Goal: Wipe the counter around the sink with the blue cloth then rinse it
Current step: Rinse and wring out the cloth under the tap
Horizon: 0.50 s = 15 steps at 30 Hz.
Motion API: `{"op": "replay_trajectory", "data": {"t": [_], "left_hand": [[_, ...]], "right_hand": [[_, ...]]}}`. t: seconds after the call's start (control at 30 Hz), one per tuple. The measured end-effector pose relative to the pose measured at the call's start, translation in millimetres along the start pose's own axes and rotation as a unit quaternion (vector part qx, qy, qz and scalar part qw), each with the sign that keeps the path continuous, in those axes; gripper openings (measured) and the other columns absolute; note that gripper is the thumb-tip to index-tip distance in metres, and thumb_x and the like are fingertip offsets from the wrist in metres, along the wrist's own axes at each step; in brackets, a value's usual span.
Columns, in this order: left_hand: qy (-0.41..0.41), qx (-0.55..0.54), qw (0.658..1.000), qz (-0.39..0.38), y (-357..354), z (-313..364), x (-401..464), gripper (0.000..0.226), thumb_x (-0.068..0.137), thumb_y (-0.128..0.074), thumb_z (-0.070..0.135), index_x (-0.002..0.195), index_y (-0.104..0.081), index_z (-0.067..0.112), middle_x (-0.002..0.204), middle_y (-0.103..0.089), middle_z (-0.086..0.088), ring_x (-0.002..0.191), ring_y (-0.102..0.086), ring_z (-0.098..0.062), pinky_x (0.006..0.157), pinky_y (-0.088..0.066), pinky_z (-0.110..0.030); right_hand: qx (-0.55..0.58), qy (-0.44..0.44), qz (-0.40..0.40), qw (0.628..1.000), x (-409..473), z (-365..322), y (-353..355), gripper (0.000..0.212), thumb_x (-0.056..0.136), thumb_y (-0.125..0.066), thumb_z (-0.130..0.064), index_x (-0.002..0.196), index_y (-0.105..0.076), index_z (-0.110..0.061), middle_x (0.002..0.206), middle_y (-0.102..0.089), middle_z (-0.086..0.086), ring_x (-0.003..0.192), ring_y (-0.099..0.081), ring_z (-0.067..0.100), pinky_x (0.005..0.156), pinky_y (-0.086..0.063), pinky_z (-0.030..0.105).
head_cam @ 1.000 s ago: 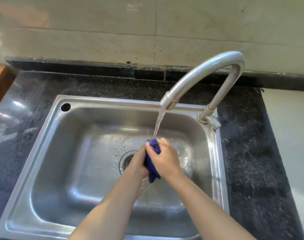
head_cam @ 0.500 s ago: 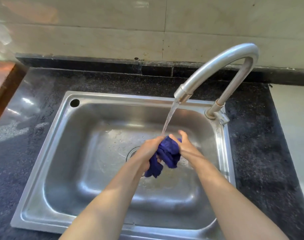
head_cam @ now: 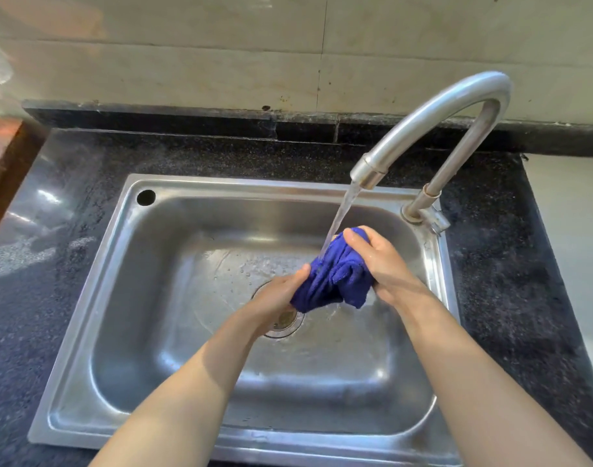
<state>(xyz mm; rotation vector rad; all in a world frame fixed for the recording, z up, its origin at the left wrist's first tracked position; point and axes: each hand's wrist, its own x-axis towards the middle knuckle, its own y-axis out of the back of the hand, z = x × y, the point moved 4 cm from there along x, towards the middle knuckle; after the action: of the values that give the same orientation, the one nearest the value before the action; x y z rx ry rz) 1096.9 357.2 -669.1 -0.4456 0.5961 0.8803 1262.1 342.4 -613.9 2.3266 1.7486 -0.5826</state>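
Blue cloth (head_cam: 335,278) — bunched between left hand (head_cam: 281,294) and right hand (head_cam: 384,261).

We scan the steel sink (head_cam: 86,332), the curved tap (head_cam: 423,119), the dark counter (head_cam: 510,264) and the pale wall tiles (head_cam: 187,62) at the far side, and we find no lettering, brand, number or sign readable anywhere.

Bright daylight from the left glares off the counter (head_cam: 35,210); wide-angle edges bend, slightly soft.
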Motion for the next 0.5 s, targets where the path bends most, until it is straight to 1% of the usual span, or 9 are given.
{"op": "replay_trajectory", "data": {"t": [0.1,0.17,0.23,0.3,0.33,0.37,0.4,0.47,0.5], "left_hand": [[0.030,-0.249,0.968,-0.015,-7,-9,1,0.042,0.093,-0.040,0.045,0.109,-0.065,0.015,0.098,-0.069,-0.007,0.080,-0.064,-0.018,0.066,-0.045,-0.028],[0.040,-0.364,0.931,0.018,-12,-5,8,0.040,0.096,-0.040,0.040,0.096,-0.066,0.009,0.082,-0.069,-0.009,0.065,-0.064,-0.020,0.058,-0.044,-0.028],[0.052,-0.372,0.922,0.092,-13,-6,19,0.035,0.092,-0.046,0.035,0.069,-0.060,0.013,0.058,-0.057,-0.006,0.044,-0.052,-0.018,0.049,-0.033,-0.026],[0.034,-0.321,0.937,0.132,-17,-14,30,0.034,0.079,-0.054,0.039,0.052,-0.059,0.018,0.052,-0.051,-0.001,0.043,-0.050,-0.015,0.049,-0.033,-0.024],[-0.004,-0.302,0.942,0.147,-18,-13,30,0.033,0.072,-0.058,0.044,0.051,-0.061,0.019,0.052,-0.053,0.006,0.046,-0.052,-0.008,0.051,-0.037,-0.022],[-0.088,-0.233,0.949,0.195,-21,-6,25,0.029,0.069,-0.065,0.046,0.053,-0.063,0.021,0.054,-0.055,0.008,0.050,-0.051,-0.002,0.053,-0.039,-0.014],[-0.110,-0.266,0.924,0.253,-20,-6,17,0.025,0.070,-0.071,0.038,0.056,-0.061,0.020,0.057,-0.054,0.006,0.054,-0.049,-0.002,0.056,-0.034,-0.007],[-0.059,-0.430,0.881,0.190,-36,2,10,0.031,0.062,-0.081,0.013,0.052,-0.051,0.016,0.054,-0.046,0.003,0.055,-0.040,-0.006,0.059,-0.029,-0.009],[-0.040,-0.378,0.907,0.180,-39,10,8,0.032,0.059,-0.081,0.015,0.049,-0.051,0.017,0.052,-0.045,0.005,0.052,-0.042,-0.004,0.057,-0.031,-0.009]], "right_hand": [[-0.030,-0.005,0.065,0.997,4,5,1,0.014,0.094,-0.055,-0.023,0.084,-0.056,-0.014,0.069,-0.066,-0.010,0.064,-0.061,0.005,0.067,-0.048,0.019],[-0.100,0.022,0.103,0.989,0,8,-5,0.012,0.090,-0.060,-0.025,0.096,-0.055,-0.017,0.080,-0.059,-0.012,0.074,-0.055,0.001,0.070,-0.041,0.008],[-0.130,0.077,0.082,0.985,-13,10,-23,0.021,0.087,-0.065,-0.021,0.105,-0.055,-0.023,0.086,-0.057,-0.015,0.077,-0.053,-0.007,0.071,-0.037,0.002],[-0.207,0.136,0.030,0.968,-28,14,-51,0.007,0.083,-0.065,-0.028,0.086,-0.058,-0.029,0.078,-0.058,-0.013,0.073,-0.055,0.001,0.071,-0.041,0.015],[-0.273,0.158,0.027,0.948,-34,18,-63,0.012,0.081,-0.060,-0.037,0.075,-0.055,-0.028,0.072,-0.056,-0.011,0.070,-0.054,0.008,0.068,-0.042,0.023],[-0.343,0.187,0.045,0.920,-38,20,-72,0.022,0.079,-0.052,-0.044,0.067,-0.050,-0.026,0.067,-0.051,-0.010,0.064,-0.051,0.015,0.061,-0.041,0.028],[-0.395,0.213,0.079,0.890,-40,22,-77,0.027,0.079,-0.044,-0.046,0.063,-0.044,-0.025,0.064,-0.047,-0.009,0.059,-0.047,0.018,0.055,-0.038,0.028],[-0.428,0.213,0.134,0.868,-35,17,-78,0.033,0.082,-0.035,-0.043,0.061,-0.048,-0.021,0.064,-0.053,-0.003,0.060,-0.052,0.025,0.054,-0.036,0.028],[-0.430,0.173,0.130,0.877,-28,15,-75,0.036,0.084,-0.034,-0.041,0.065,-0.055,-0.019,0.071,-0.061,0.003,0.070,-0.057,0.029,0.058,-0.035,0.029]]}}
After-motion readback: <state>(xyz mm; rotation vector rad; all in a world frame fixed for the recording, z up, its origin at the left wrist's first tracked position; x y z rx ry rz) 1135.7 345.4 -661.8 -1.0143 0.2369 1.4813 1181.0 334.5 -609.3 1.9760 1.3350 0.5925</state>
